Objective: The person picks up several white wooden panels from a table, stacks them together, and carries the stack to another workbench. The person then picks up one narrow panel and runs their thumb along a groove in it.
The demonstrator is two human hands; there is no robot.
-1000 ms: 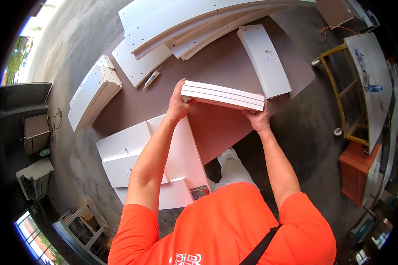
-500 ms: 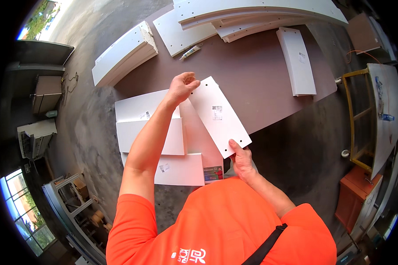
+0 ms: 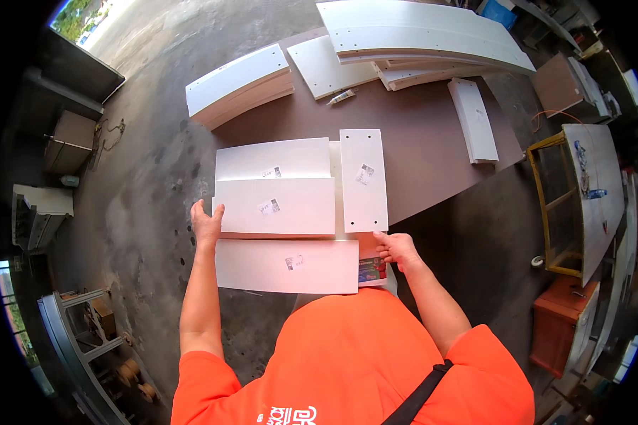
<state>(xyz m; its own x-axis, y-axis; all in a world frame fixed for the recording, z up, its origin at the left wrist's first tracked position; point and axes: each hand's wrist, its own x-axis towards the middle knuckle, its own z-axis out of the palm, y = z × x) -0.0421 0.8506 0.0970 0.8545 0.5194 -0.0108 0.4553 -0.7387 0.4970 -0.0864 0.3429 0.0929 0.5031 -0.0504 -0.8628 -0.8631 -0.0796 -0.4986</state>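
In the head view, a white panel (image 3: 363,177) with dark holes at both ends and a label lies lengthwise away from me. At its near right corner is my right hand (image 3: 398,250), fingertips at the edge and loosely apart, not wrapped round it. Crosswise to its left lies another labelled white panel (image 3: 298,205), partly covering a farther panel (image 3: 262,157). My left hand (image 3: 207,223) stands at the left end of that crosswise panel, thumb and fingers spread. Closest to my body lies one more white panel (image 3: 269,268).
Beyond, on the brown tabletop (image 3: 425,134), are a stack of white panels (image 3: 237,81), large curved-looking panels (image 3: 418,32), a narrow panel stack (image 3: 473,117) and a small tube (image 3: 342,97). A printed card (image 3: 372,270) lies near me. A yellow-framed cart (image 3: 556,198) stands right.
The holed panel has gone from tilted in my right hand to lying straight beside the others. My left hand has moved from its far end down to the crosswise panel's left end.
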